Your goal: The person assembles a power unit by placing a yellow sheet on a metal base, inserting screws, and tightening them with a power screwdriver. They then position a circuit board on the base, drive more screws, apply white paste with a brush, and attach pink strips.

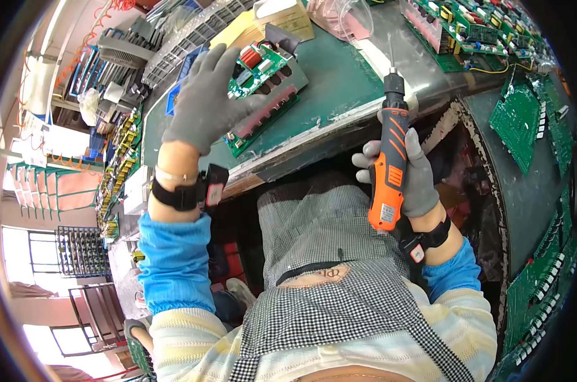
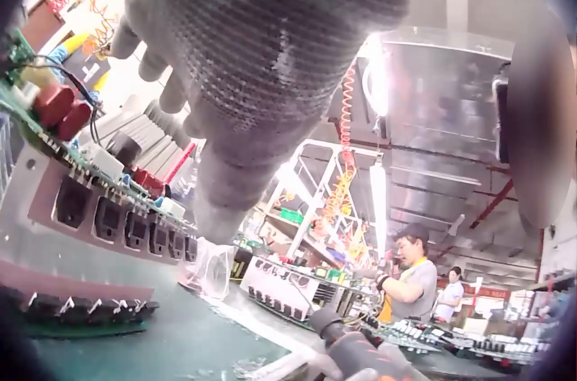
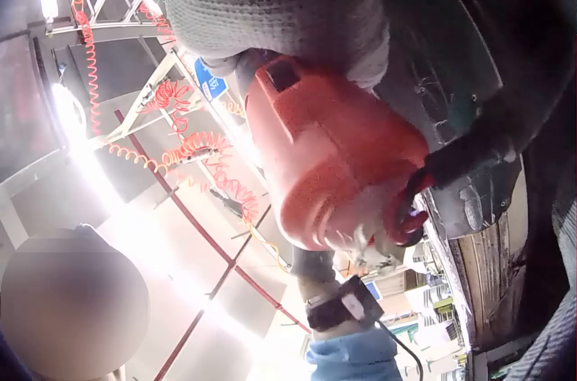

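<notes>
In the head view my gloved left hand lies over the left side of a green circuit board with a metal heat-sink strip, its fingers extended. The same hand fills the top of the left wrist view, above the strip with its row of dark parts. My gloved right hand holds an orange and black electric screwdriver near the bench's front edge, bit pointing away from me. In the right wrist view the tool's orange body sits beneath the glove.
More populated boards stand at the back right, and bare-looking green boards lie on the right-hand surface. A clear plastic container, yellow paper and a blue bin are around the green bench mat.
</notes>
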Demonstrator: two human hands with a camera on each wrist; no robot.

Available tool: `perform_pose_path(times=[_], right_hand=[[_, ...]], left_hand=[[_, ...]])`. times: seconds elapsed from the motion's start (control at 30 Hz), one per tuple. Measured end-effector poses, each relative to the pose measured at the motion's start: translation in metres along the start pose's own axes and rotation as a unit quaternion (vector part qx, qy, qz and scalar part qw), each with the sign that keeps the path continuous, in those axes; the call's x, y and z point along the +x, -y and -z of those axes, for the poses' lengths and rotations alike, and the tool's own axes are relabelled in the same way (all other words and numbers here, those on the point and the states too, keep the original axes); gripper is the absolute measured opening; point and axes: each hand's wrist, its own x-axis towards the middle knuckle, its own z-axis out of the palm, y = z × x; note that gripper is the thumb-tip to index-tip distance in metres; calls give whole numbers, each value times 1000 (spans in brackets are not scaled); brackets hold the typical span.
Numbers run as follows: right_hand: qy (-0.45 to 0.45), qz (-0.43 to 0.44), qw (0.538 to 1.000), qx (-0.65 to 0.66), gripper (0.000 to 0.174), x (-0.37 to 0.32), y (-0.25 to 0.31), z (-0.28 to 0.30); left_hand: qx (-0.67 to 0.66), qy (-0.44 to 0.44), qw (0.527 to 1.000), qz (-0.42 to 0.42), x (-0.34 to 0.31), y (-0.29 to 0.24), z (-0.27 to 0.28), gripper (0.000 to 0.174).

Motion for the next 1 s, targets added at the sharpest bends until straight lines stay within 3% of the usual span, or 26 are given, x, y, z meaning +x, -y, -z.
perform_pose_path(times=[0.17,0.33,0.5,0.7,0.77,0.83,0.87,0.93,1.0], right_hand=[[5,-9,999,-51,73,2,3,5],[-12,2,998,-62,71,19,4,5],[-3,6,996,-93,66,34,2,-13],[-21,20,998,-63,64,35,-6,-22],[-67,54,993,-83,62,31,-3,-29],[-26,78,995,-51,62,32,2,-23],[-18,90,995,-34,64,30,6,-28],[-3,113,993,-24,74,31,8,-33],[5,139,988,-62,83,34,7,-43]], left_hand=[[-46,100,992,53,23,-1,-25,82],[27,41,997,54,20,-9,-34,79],[4,21,998,64,19,-13,-33,70],[-13,-6,998,68,10,-3,-41,84],[5,-116,993,4,-1,6,-36,85],[-75,-156,984,50,-17,26,-9,81],[-189,-174,961,104,-28,47,2,67],[-228,-147,932,240,-50,94,19,50],[-247,-57,924,285,-76,170,-14,46]])
